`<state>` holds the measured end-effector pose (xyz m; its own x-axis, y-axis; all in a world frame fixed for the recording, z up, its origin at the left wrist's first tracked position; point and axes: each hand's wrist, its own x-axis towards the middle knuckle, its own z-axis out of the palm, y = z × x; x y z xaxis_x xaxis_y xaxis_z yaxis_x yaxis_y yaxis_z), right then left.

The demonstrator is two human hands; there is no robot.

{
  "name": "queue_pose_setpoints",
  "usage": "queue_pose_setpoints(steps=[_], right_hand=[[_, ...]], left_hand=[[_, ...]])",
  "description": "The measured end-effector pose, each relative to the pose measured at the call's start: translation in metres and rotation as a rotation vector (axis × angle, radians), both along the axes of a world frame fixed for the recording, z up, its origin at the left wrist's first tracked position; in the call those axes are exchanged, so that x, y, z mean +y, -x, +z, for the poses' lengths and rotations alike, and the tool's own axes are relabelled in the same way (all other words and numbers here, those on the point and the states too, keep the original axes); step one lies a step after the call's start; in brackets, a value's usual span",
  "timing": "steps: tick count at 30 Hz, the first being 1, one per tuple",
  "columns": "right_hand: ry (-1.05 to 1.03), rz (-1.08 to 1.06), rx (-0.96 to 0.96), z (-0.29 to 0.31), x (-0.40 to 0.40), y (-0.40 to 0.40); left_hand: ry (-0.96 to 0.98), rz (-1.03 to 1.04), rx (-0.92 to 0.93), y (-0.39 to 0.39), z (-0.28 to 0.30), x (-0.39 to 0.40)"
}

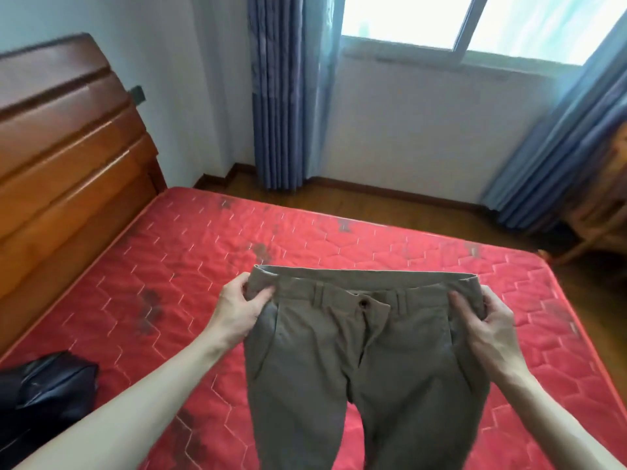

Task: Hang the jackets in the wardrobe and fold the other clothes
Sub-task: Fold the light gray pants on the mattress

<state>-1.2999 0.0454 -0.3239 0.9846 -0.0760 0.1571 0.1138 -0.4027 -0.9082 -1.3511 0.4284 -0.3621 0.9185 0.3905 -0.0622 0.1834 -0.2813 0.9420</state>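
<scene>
Head view, looking forward and down over a bed: a pair of khaki-brown trousers (366, 354) is held up by the waistband above a red quilted mattress (176, 266), front side toward the camera, with the button at the fly near the middle and the two legs hanging down out of the bottom edge of the picture. The left hand (237, 308) pinches the left end of the waistband, thumb on the front of the cloth and fingers curled behind it. The right hand (488, 320) grips the right end in the same way, thumb lying across the front by the belt loop and fingers wrapped round the edge. Both bare forearms reach in from the lower corners. The waistband is stretched fairly level between the two hands, and whether the legs touch the mattress cannot be told. On the mattress at lower left lies a dark, shiny black garment (44, 398), bunched up, well apart from the trousers. A wooden headboard (64, 157) stands along the left side of the bed. Beyond the mattress are a wooden floor (390, 203), blue curtains (278, 96) on either side, and a bright window (475, 22) above a white wall.
</scene>
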Motion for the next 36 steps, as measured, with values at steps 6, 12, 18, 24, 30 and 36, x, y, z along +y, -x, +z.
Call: queue_pose_setpoints(steps=[6, 12, 18, 24, 30, 36], right_hand=[[-0.028, -0.054, -0.105, 0.142, -0.032, 0.072], [0.122, -0.103, -0.276, 0.249, -0.064, 0.121], [0.225, -0.094, -0.369, 0.333, -0.09, 0.138], [0.248, -0.137, -0.224, 0.375, -0.115, 0.139], [0.188, -0.261, -0.221, 0.366, -0.075, 0.181], [0.083, -0.255, -0.317, 0.357, -0.031, 0.211]], left_hand=[[0.035, -0.039, -0.18, 0.042, 0.155, -0.056], [-0.01, -0.041, -0.412, 0.096, 0.264, -0.082], [-0.104, -0.073, -0.528, 0.102, 0.351, -0.091], [0.42, -0.152, -0.336, 0.091, 0.398, -0.104], [0.361, -0.024, -0.383, 0.108, 0.384, -0.155], [0.186, -0.112, -0.479, 0.136, 0.385, -0.194]])
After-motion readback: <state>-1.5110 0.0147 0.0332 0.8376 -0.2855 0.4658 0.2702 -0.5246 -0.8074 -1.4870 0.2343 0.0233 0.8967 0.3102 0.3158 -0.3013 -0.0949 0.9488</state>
